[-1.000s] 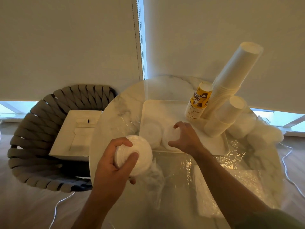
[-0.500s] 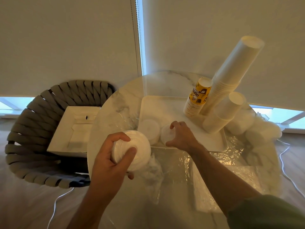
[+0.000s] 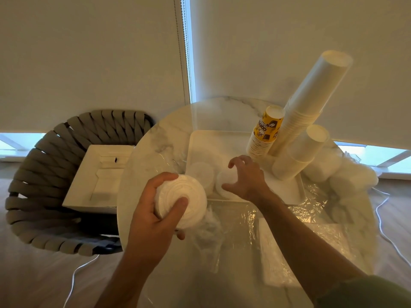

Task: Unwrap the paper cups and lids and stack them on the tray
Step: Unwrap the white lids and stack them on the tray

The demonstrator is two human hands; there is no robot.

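Two hands were busy: the left hand (image 3: 153, 215) gripped a stack of lids (image 3: 181, 200) at the frame's middle; the right hand (image 3: 246, 177) hovered, fingers spread wide, over the tray (image 3: 287, 188).

We see a round marble surface (image 3: 218, 112) by the blinds. A white tray (image 3: 287, 190) lies on it, towards the far side. Crumpled clear plastic wrap (image 3: 262, 236) covers the near part of the surface. Wrapped white bundles (image 3: 353, 178) lie at its right edge, just beside the tray.
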